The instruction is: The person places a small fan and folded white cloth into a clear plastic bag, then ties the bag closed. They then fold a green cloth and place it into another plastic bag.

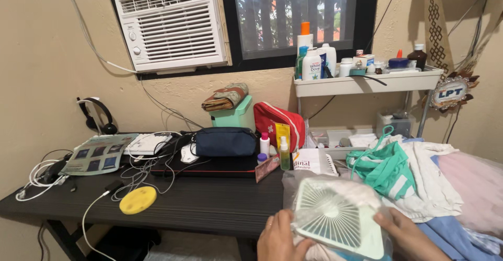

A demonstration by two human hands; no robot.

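Fingers of the left hand curl onto the near-left edge of the fan, closed around it, while the right hand clamps the opposite edge from the right. So both hands hold one thing: a small pale-green square fan with a round grille, sheathed in a clear plastic bag, grille turned up to the camera. It hangs low in the frame, just off the front edge of the desk and above a heap of cloth.

My read: this is the handling step, the fan gripped at both sides and held up, bag on. Any next move needs that two-sided grip kept firm, since the plastic looks slippery and loose, and it needs a free patch to put the fan down.

Just right, clothes are piled high, a teal garment on top of white ones. On the desk, a yellow disc sits among white cables. Further back lie a dark pouch, small bottles and a red bag. Left, headphones hang on the wall. Behind the clothes a white rack carries toiletry bottles. Farthest off, an air conditioner sits in the barred window.
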